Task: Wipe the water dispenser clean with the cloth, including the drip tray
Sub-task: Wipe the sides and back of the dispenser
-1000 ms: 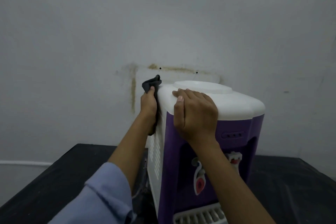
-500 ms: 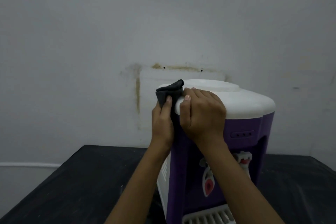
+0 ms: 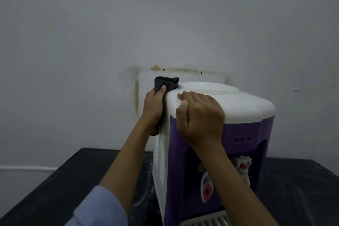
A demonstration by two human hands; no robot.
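A purple water dispenser (image 3: 244, 134) with a white top and a white vented left side stands on a black table. My left hand (image 3: 154, 108) presses a dark grey cloth (image 3: 166, 83) against the upper left side of the dispenser, near the back corner of the top. My right hand (image 3: 200, 117) grips the front left corner of the white top, fingers curled over the edge. The white slotted drip tray (image 3: 205, 221) shows at the bottom edge, partly hidden by my right forearm. Two taps (image 3: 242, 166) sit in the front recess.
The black table (image 3: 64, 189) runs to both sides of the dispenser. A grey wall (image 3: 165, 24) with brown stains stands close behind it. A thin cable (image 3: 145, 198) lies on the table beside the dispenser's left side.
My left hand with the cloth has slid back along the left side toward the rear corner. My right hand has kept its hold on the front corner. The view has shifted slightly.
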